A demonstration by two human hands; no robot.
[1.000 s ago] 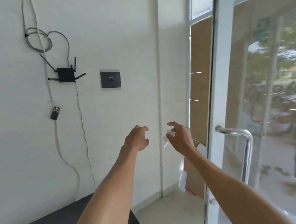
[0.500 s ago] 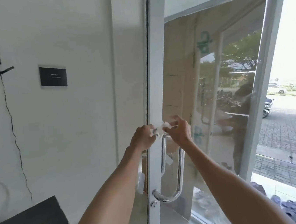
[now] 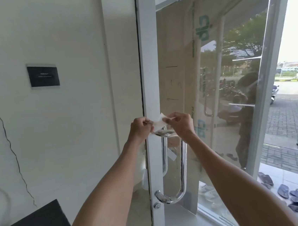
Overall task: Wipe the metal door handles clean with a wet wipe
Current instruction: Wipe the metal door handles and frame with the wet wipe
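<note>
Standing beside the wall (image 3: 82,129), the white door frame (image 3: 148,67) carries the chrome pull handle (image 3: 184,164), glass (image 3: 221,142) close behind. The left hand (image 3: 140,130) and right hand (image 3: 181,123) each pinch the wet wipe (image 3: 158,123) just above the handle's top bend. Wrapping it round the bar and sliding downward should clean best; room behind the bar looks tight.

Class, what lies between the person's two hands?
In the head view, the wet wipe, pinched by left hand and right hand, above the door handle.
</note>
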